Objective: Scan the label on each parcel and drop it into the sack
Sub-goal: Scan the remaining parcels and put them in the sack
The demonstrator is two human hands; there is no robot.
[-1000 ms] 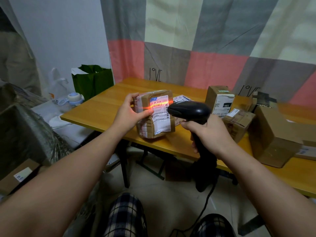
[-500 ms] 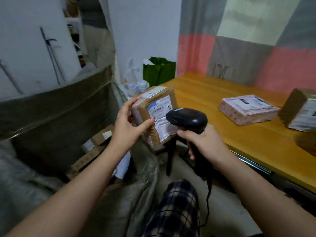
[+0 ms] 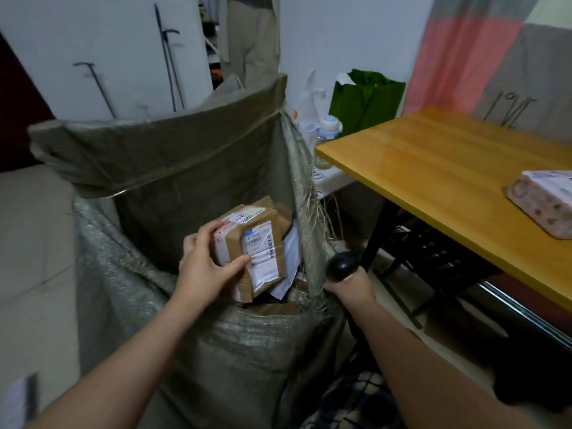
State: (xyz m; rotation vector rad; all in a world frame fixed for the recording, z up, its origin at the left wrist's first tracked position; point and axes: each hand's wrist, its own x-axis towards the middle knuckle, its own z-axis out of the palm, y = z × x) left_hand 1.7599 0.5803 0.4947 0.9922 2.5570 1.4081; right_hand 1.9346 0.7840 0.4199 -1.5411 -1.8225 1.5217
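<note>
sack (image 3: 173, 156): a large grey-green woven bag standing open to the left of the desk, with a wide mouth and a frayed right edge. A pile of parcels (image 3: 291, 252) already lies inside.
left hand (image 3: 201, 267): reaches over the sack's mouth and is clamped on the parcel, fingers curled over its far side and thumb across the near face.
parcel (image 3: 244, 239): a brown taped carton held tilted inside the sack's rim, just above the pile, its white label (image 3: 261, 253) facing up.
right hand (image 3: 349, 287): wrapped round the black scanner (image 3: 342, 266) beside the frayed edge. Whether it also touches the cloth cannot be told.
desk (image 3: 433, 168): yellow wood on the right. A pink parcel (image 3: 541, 205) lies on it, well apart from the sack.
step in hand: likely the drop.
doing it well: lower the carton close to the pile, then spread fingers and thumb together so it lands flat. Keep it away from the frayed threads, and keep the scanner outside the mouth.
</note>
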